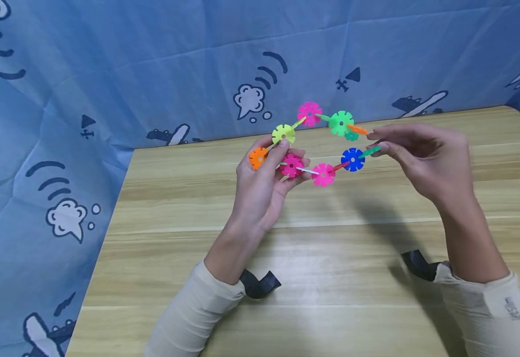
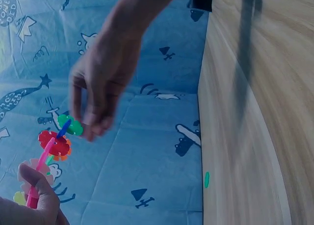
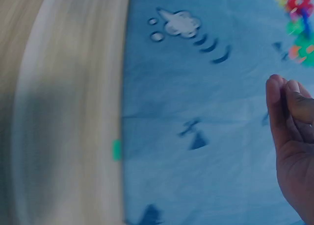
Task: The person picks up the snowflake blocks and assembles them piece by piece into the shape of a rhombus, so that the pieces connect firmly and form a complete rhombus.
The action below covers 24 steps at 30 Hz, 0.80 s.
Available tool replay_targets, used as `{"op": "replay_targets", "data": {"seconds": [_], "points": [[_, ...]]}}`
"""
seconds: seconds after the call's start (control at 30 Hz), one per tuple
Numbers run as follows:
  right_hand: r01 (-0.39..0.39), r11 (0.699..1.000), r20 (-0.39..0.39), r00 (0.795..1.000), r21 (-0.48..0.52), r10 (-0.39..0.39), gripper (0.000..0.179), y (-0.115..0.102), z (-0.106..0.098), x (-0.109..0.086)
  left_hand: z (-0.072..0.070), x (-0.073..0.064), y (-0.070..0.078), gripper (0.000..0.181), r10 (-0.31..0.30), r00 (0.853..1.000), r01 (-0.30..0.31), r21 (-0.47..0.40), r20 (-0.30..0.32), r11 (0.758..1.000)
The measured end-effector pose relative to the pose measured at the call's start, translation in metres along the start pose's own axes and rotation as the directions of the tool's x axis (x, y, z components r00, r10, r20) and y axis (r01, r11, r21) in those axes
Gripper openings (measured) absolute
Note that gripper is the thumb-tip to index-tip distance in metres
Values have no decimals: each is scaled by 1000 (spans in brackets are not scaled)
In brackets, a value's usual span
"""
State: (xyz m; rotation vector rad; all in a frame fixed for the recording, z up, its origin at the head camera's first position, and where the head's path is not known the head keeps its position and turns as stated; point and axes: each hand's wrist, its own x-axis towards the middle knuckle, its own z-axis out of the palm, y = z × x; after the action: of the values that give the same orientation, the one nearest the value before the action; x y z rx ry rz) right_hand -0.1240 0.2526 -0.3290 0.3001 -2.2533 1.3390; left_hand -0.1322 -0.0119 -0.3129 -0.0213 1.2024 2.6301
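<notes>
A chain of colourful notched plastic discs [image 1: 324, 175] forms a nearly round loop above the table. My left hand [image 1: 260, 183] holds it at the left, thumb on the yellow disc [image 1: 283, 134] and fingers behind a pink disc [image 1: 292, 165]. At the right, an orange disc [image 1: 359, 130] and a green disc [image 1: 369, 152], both edge-on, end the chain with a gap between them. My right hand [image 1: 429, 158] is at this gap, index fingertip by the orange disc and thumb tip by the green one. No disc shows between its fingers in the right wrist view [image 3: 294, 132].
A loose green disc [image 2: 207, 179] lies on the wooden table [image 1: 188, 208] near its back edge. Blue patterned cloth [image 1: 162, 64] hangs behind and along the left side. Black curved pieces [image 1: 260, 285] stick out at both sleeve cuffs.
</notes>
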Motion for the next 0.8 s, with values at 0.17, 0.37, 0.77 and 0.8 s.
{"op": "replay_targets", "data": {"seconds": [0.17, 0.37, 0.77, 0.8], "points": [[-209, 967, 108, 968, -146, 225, 24, 42, 3, 20, -1, 1, 2, 13, -1, 1000, 1, -3, -16, 1000], [-297, 884, 361, 830, -360, 426, 45, 92, 8, 46, -2, 2, 1, 9, -5, 1000, 5, -1, -9, 1000], [109, 804, 673, 618, -585, 406, 55, 118, 37, 59, -2, 1, 0, 13, -19, 1000, 18, 28, 10, 999], [127, 773, 659, 618, -622, 429, 51, 115, 39, 60, -3, 1, 0, 14, -20, 1000, 20, 29, 9, 999]]}}
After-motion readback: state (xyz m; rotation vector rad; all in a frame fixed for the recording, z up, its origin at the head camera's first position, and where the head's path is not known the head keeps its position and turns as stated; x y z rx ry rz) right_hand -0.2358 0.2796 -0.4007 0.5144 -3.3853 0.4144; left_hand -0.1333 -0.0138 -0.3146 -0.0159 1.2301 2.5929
